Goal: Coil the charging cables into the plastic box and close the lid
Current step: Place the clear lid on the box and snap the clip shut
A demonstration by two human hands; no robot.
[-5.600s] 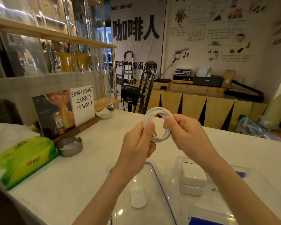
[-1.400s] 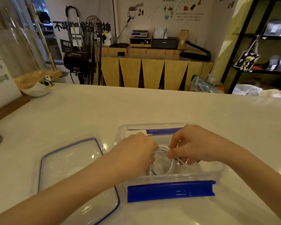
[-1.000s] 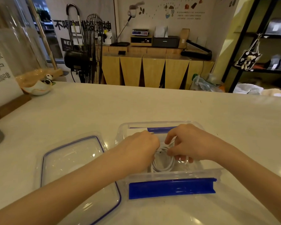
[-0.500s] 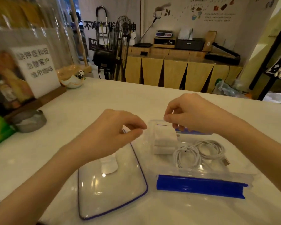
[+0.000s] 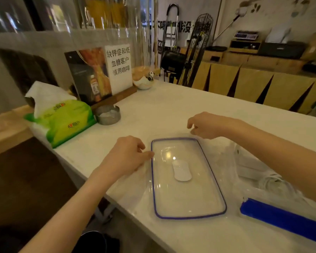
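The clear lid (image 5: 186,203) with a blue seal rim lies flat on the white counter, a white sticker at its middle. My left hand (image 5: 125,157) rests at the lid's left edge, fingertips touching its near-left rim, holding nothing. My right hand (image 5: 206,125) hovers over the lid's far right corner, fingers loosely curled and empty. The clear plastic box (image 5: 232,157) with a blue clip (image 5: 281,216) stands to the right, partly behind my right forearm. White coiled cables (image 5: 274,181) and a white charger block (image 5: 250,165) lie inside it.
A green tissue pack (image 5: 62,119) and a metal ashtray (image 5: 107,115) sit at the left of the counter (image 5: 153,110). A sign stand (image 5: 106,72) and a small bowl with a panda figure (image 5: 144,83) stand behind them. The counter's left edge drops off near the lid.
The coiled cable went from my hands into the box and both hands let go. My view has swung left; both hands have moved from the box to the lid.
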